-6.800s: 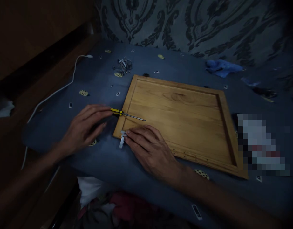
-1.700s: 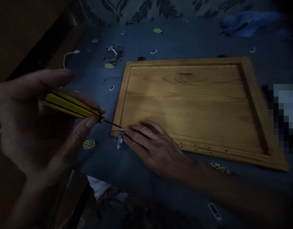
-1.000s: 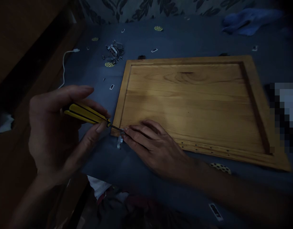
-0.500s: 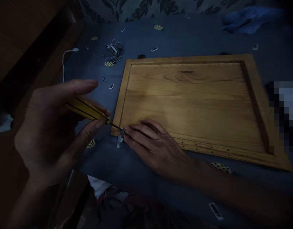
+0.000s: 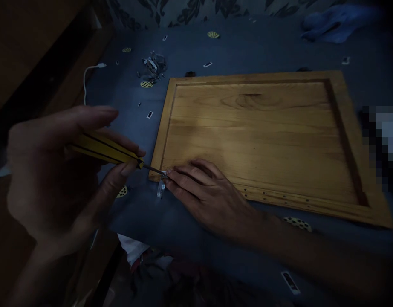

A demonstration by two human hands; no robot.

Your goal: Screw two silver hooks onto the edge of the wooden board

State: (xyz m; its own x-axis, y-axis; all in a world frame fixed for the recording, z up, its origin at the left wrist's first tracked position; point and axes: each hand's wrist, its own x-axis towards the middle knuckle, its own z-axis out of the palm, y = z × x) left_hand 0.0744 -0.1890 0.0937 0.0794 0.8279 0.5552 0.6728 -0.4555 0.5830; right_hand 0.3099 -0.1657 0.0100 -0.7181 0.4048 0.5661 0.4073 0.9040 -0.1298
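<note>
At left, the left hand (image 5: 60,170) is clamped around a yellow screwdriver (image 5: 105,148), its tip at a metal fitting (image 5: 160,189) on the near left corner of the wooden panel (image 5: 247,132). The step looks like turning a screw; the next move calls for a seated tip. The right hand (image 5: 209,196) lies over the panel's near edge, against the fitting; in this dim light I cannot tell whether it grips. Beneath spreads a blue patterned sheet (image 5: 247,55), with dark wooden furniture (image 5: 33,42) upper left, loose hardware (image 5: 153,66) upper centre-left, and a blue cloth (image 5: 340,24) upper right.
</note>
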